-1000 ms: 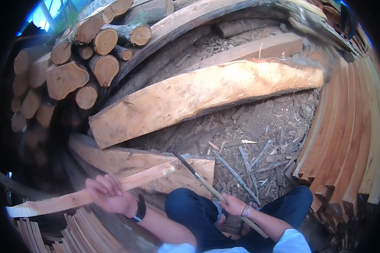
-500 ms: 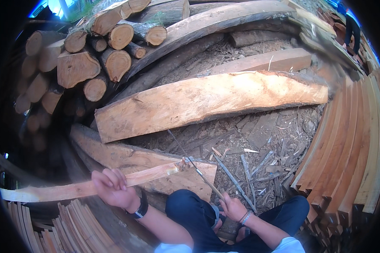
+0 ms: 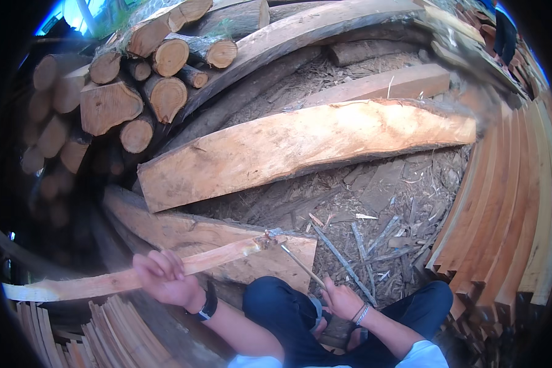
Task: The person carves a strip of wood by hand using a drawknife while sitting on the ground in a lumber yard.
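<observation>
My left hand [image 3: 165, 279] is closed round a long, pale wooden strip [image 3: 218, 259], holding it out to the left at about knee height. The strip's right end is rough and darker, with a knot-like lump. In my right hand [image 3: 343, 299] is a thin, long-handled bladed tool [image 3: 303, 268], gripped low on its wooden shaft. Its upper end reaches close to the strip's rough end; the blade hardly shows there, and I cannot tell whether it touches. Below and behind the strip lies a thick sawn slab [image 3: 159, 224].
A large slab [image 3: 313, 147] lies across the ground ahead, among bark and chips. Cut logs [image 3: 168, 98] are piled at the far left. Stacked boards [image 3: 497, 208] stand at the right, thin strips [image 3: 113, 331] at the lower left. Loose sticks [image 3: 343, 260] lie near my knees. A person [image 3: 504, 37] stands far right.
The tool's long dark blade, which stuck out past the strip toward the large slab, has swung down to the strip's rough end. My left hand and the strip have barely moved.
</observation>
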The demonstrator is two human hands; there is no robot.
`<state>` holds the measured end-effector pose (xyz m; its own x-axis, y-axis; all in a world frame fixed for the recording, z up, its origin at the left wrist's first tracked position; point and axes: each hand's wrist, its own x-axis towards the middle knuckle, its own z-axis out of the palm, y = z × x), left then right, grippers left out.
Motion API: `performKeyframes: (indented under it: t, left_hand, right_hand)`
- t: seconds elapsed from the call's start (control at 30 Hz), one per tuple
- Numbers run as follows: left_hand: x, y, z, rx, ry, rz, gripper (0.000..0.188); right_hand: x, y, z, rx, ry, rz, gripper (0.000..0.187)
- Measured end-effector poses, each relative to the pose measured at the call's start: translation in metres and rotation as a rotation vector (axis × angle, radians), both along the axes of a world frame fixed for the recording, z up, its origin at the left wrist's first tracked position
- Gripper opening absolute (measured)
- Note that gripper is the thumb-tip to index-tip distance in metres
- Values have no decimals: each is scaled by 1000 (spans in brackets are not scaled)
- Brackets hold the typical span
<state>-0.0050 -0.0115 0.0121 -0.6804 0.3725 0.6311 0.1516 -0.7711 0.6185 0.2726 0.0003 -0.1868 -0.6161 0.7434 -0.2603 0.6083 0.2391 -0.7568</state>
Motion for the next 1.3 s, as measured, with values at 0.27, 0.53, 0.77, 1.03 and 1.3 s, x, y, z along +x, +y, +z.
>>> performKeyframes:
  t: [0.27, 0.53, 0.77, 1.03, 1.3]
  left_hand:
    - [-12, -6, -2, 38, 21, 14, 35]
    - [2, 7, -1, 26, -13, 18, 37]
    - [11, 10, 1, 13, 34, -34, 34]
    - [6, 5, 0, 14, 69, -28, 36]
    - [8, 7, 0, 5, 49, -15, 34]
  right_hand:
    - [-1, -13, -16, 70, -44, 28, 23]
    - [4, -16, -60, 65, -84, 9, 22]
    - [2, -14, -10, 92, -26, 1, 23]
    - [2, -18, 3, 30, -4, 11, 26]
    - [-4, -15, -12, 29, -39, -46, 26]
